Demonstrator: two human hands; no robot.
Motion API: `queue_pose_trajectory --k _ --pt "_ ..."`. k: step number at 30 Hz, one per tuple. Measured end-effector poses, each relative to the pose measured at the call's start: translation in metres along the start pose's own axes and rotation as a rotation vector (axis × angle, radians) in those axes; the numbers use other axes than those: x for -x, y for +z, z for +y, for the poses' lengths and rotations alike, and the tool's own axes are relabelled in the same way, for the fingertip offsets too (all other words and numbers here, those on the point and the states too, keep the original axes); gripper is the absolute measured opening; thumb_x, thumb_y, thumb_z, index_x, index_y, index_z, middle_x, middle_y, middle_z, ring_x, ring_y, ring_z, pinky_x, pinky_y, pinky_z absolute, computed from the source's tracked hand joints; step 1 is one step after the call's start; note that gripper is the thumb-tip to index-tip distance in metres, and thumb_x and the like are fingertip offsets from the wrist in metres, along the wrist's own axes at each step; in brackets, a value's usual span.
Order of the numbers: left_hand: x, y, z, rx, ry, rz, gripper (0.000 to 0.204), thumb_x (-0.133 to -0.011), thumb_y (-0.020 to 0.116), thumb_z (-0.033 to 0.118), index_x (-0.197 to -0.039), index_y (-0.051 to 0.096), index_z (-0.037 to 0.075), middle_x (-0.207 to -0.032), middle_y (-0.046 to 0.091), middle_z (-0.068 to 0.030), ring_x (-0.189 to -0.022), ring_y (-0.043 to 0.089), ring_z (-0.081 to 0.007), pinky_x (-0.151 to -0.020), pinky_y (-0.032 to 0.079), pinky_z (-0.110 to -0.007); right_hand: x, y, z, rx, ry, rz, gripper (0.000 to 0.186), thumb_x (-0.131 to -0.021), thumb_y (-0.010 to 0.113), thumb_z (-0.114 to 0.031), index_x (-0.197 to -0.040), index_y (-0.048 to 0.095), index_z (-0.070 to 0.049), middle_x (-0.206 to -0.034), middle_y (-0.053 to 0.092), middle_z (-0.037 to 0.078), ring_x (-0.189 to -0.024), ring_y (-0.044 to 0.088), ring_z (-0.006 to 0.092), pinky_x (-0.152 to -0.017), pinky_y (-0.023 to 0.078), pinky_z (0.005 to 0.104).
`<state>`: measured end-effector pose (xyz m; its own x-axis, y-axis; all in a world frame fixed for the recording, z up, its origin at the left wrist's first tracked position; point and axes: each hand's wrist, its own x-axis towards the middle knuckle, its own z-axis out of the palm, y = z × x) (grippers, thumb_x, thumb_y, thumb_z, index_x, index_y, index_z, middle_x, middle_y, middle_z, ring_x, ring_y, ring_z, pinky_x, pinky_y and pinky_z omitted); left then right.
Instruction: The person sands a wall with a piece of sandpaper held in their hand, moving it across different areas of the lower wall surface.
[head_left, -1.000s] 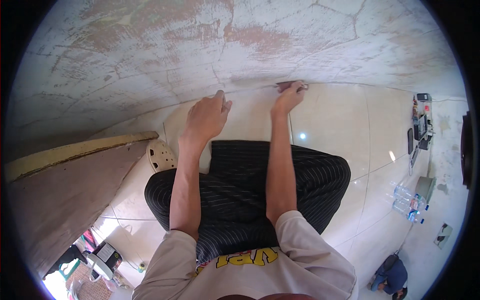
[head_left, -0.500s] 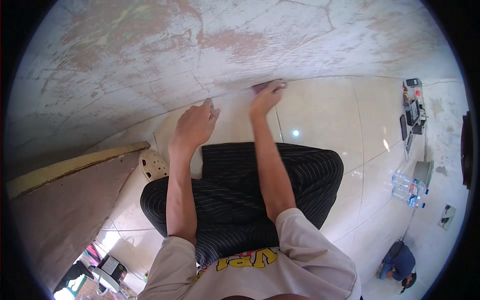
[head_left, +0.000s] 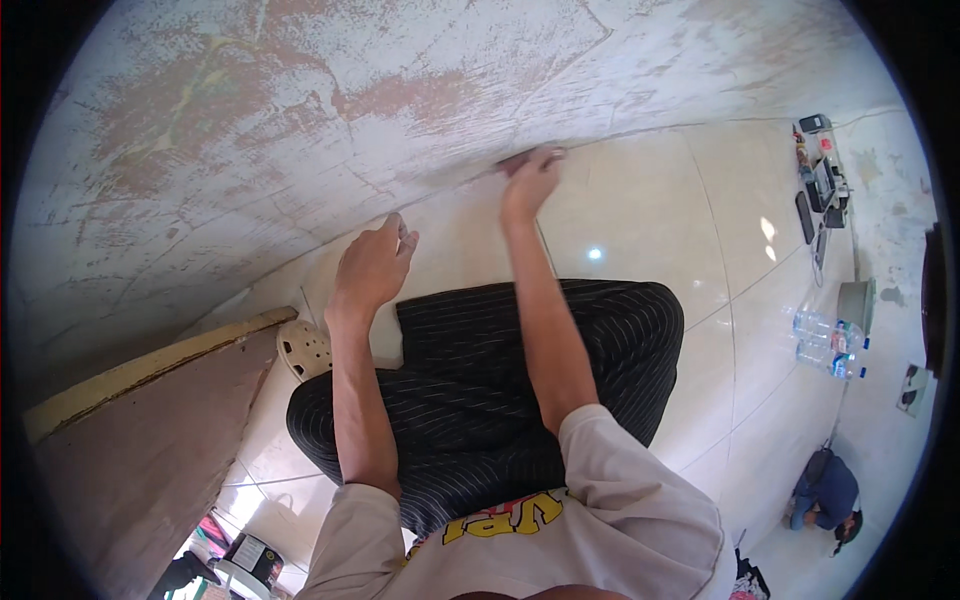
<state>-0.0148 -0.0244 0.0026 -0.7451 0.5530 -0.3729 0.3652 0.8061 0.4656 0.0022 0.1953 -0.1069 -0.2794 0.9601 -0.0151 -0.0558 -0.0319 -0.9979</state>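
My right hand (head_left: 532, 188) is closed on a flat, dark reddish-brown piece of sandpaper (head_left: 514, 162), pressed against the foot of the wall (head_left: 430, 100) where it meets the floor. The hand is slightly blurred, and most of the piece lies under or beyond the fingers. That wall is whitish, scuffed and patched with pinkish-brown areas. To the left, my left hand (head_left: 370, 265) hovers near the wall's base with its fingers curled together; their tips look greyish, and whatever they may hold cannot be made out. Striped dark cloth covers my folded legs (head_left: 480, 390).
Close by on the left are a beige clog (head_left: 303, 348) and a brown panel with a yellowish edge (head_left: 150, 440). Along the right wall lie small devices (head_left: 825, 185), clear plastic bottles (head_left: 830, 345) and a crouching person (head_left: 828, 490). A white bucket (head_left: 243, 575) stands lower left.
The view has tilted slightly, so the wall's lower edge slopes more. My right hand stays at the wall's foot with the sandpaper; my left hand remains curled nearby.
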Motion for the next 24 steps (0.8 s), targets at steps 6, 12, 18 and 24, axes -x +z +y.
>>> queue_pose_trajectory --k 6,12,18,24 --pt "-0.008 0.002 0.014 0.017 0.058 0.035 0.032 -0.098 0.050 0.034 -0.103 0.057 0.003 -0.072 0.062 -0.0232 -0.078 0.061 -0.0424 -0.072 0.044 -0.050 -0.045 -0.013 0.005 -0.106 -0.084 0.083 0.034 -0.107 0.038 -0.026 -0.095 0.053 0.003 -0.072 0.052 0.002 -0.066 0.047 0.0121 -0.061 0.042 0.0309" --pt "-0.001 -0.007 0.014 -0.044 -0.018 -0.055 0.032 -0.098 0.050 0.032 -0.104 0.057 0.001 -0.088 0.067 -0.0246 -0.088 0.064 -0.0436 -0.078 0.047 -0.053 0.076 0.021 -0.026 -0.040 -0.027 -0.160 0.037 -0.107 0.040 -0.027 -0.096 0.056 0.004 -0.068 0.054 0.003 -0.063 0.049 0.0109 -0.057 0.041 0.0292" --pt "-0.006 0.001 0.016 -0.026 -0.005 -0.052 0.033 -0.098 0.050 0.032 -0.105 0.057 0.001 -0.088 0.067 -0.0245 -0.090 0.064 -0.0433 -0.079 0.047 -0.053 0.080 0.020 -0.037 -0.139 0.145 -0.211 0.039 -0.106 0.043 -0.029 -0.082 0.051 0.001 -0.068 0.048 0.002 -0.066 0.043 0.0126 -0.062 0.038 0.0319" --pt "-0.007 0.002 0.018 -0.039 -0.015 -0.098 0.032 -0.098 0.050 0.032 -0.104 0.058 0.001 -0.088 0.067 -0.0253 -0.090 0.063 -0.0436 -0.078 0.046 -0.052 0.081 0.027 -0.041 -0.090 0.016 -0.137 0.036 -0.107 0.041 -0.026 -0.088 0.053 0.003 -0.062 0.048 0.002 -0.056 0.045 0.0100 -0.052 0.039 0.0298"
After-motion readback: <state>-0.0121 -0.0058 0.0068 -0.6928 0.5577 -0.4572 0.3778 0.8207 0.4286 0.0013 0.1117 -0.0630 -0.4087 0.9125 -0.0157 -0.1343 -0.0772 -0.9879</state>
